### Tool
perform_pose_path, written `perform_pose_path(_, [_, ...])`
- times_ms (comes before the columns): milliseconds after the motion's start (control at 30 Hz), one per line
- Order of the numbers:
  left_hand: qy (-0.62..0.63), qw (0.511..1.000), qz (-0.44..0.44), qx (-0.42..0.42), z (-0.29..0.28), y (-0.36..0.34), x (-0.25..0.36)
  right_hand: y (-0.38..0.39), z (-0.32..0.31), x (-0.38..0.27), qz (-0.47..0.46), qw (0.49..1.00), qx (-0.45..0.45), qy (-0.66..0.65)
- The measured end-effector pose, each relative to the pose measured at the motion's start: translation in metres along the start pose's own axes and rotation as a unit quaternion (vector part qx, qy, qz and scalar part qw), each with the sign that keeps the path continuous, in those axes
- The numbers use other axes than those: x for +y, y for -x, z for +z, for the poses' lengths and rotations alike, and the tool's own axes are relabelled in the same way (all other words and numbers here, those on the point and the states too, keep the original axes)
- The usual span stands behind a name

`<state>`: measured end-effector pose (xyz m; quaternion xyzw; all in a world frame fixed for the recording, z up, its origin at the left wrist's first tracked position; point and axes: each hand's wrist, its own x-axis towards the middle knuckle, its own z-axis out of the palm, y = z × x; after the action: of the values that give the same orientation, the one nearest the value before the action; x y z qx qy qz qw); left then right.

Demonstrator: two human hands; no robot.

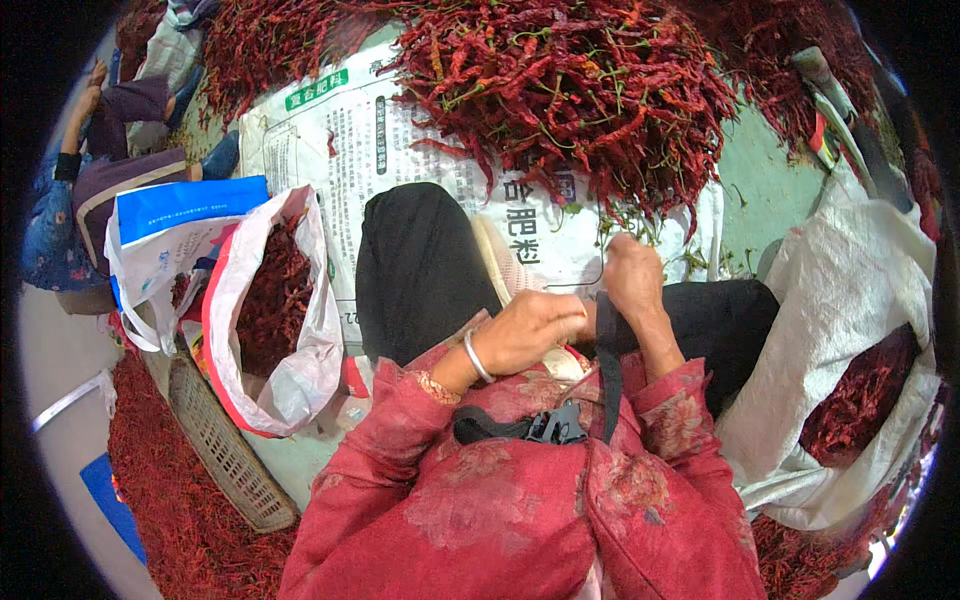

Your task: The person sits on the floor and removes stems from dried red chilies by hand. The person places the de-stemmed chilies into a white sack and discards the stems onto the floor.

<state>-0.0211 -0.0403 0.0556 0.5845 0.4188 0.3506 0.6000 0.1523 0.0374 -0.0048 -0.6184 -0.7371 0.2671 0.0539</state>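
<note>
Chilli heap (570,95): dried red peppers on the far side of the lap, piled on a white printed sheet (350,195), running past the upper edge of the view
Long axis: no single one for the heap, as its slim peppers lie crossed at many angles; many along the near edge hang with their length toward the person
Pointing: one pepper (691,218) at the near right edge points down toward the right knee
Right hand (634,272): just short of the heap's near edge, fingers curled in tightly, knuckles away from the person; whether a pepper is pinched inside I cannot tell
Left hand (525,333): in front of the body, back of the hand up, fingers bent and aimed to the right, near the right wrist; its grip I cannot tell, the fingertips being partly hidden
Left wrist: a pale bracelet (477,357)
Green stems (622,228): scattered just beyond the right hand
Left side: a red-edged white bag (322,370), open, with red peppers inside; a woven basket (222,435) nearer the person, tilted
Right side: a white sack (800,310), its mouth showing more red peppers
Upper left: another person (60,225), seated, partly in view
</note>
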Motion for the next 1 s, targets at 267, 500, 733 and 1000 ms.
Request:
perform_pose_path(267, [0.070, 0.949, -0.145, 0.270, -0.028, -0.008, -0.019, -0.047, 0.027, -0.053, -0.054, 0.996, 0.072, 0.012])
perform_pose_path(500, [-0.380, 0.899, 0.086, 0.200, -0.007, -0.023, -0.002, -0.009, 0.010, -0.028, -0.098, 0.991, 0.057, -0.069])
perform_pose_path(733, [-0.425, 0.896, 0.067, 0.106, 0.004, -0.028, -0.018, 0.044, -0.022, -0.029, -0.127, 0.974, 0.077, -0.170])
perform_pose_path(1000, [-0.212, 0.976, -0.004, 0.049, -0.003, -0.031, -0.034, 0.040, -0.034, -0.010, -0.205, 0.974, 0.010, -0.102])
